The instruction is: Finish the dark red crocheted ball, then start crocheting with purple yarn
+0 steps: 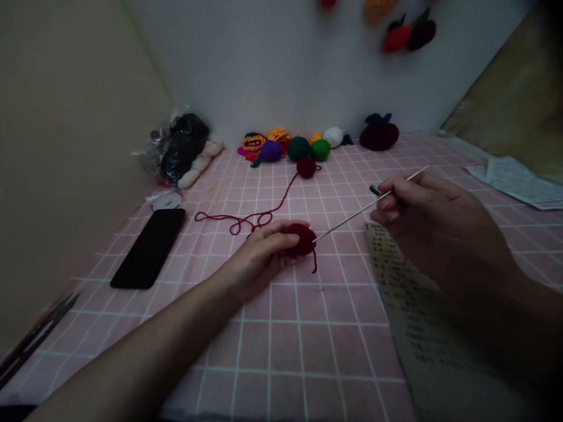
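My left hand (268, 249) is closed on a small dark red crochet piece (303, 240), thumb across its front. A short yarn tail dangles from the piece's right edge. In my right hand (435, 217) is a thin metal crochet hook (352, 217), pinched between the fingers and slanting down to the left. Its tip meets the right edge of the piece; whether it passes through a stitch I cannot make out. A small dark cylindrical thing (375, 190) pokes out by my right fingertips. Dark red yarn (237, 218) loops over the cloth to a dark red yarn ball (307, 168).
A phone (148, 249) lies left, with scissors (41, 334) nearer the edge. A handwritten sheet (404, 293) lies under my right arm. Along the wall stand several yarn balls (299, 149), a bag of stuffing (182, 149) and a crocheted fruit (379, 136). Papers (521, 181) lie right.
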A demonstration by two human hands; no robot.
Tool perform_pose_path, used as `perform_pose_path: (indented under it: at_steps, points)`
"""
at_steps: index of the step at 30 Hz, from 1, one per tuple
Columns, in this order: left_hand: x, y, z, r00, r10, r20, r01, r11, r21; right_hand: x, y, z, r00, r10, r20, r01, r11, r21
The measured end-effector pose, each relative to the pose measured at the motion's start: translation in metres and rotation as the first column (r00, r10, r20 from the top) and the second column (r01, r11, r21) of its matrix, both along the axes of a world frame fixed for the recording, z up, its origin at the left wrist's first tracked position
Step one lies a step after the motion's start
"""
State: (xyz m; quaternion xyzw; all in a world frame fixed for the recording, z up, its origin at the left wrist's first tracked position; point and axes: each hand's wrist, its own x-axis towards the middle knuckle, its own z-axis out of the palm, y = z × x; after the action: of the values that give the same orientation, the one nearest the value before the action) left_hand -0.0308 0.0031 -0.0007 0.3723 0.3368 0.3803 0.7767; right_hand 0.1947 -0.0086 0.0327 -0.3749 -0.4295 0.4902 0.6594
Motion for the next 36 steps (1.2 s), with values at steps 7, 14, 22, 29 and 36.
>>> perform_pose_path:
  at_steps: [7,14,22,29,36]
  points:
    - [0.003,-0.006,-0.001,0.999,-0.051,-0.001,0.051,0.996,0.075,-0.013,-0.016,-0.01,0.955,-0.078,0.288,0.022,0.981,0.193]
    - [0.005,-0.008,0.002,0.998,-0.045,-0.042,0.049,0.994,0.095,-0.021,-0.03,-0.01,0.887,0.025,0.461,-0.122,0.976,0.182]
    - [0.006,-0.008,0.0,0.996,-0.086,0.006,0.086,0.996,0.024,-0.02,-0.026,-0.006,0.884,-0.213,0.416,0.101,0.956,0.275]
    - [0.008,-0.008,0.004,0.999,-0.022,0.029,0.022,1.0,0.007,-0.008,-0.016,-0.016,0.689,0.151,0.709,-0.209,0.978,-0.004]
    - [0.007,-0.006,0.003,1.0,0.001,0.013,-0.001,1.0,-0.002,-0.011,-0.019,-0.017,0.801,0.126,0.586,-0.18,0.983,0.034]
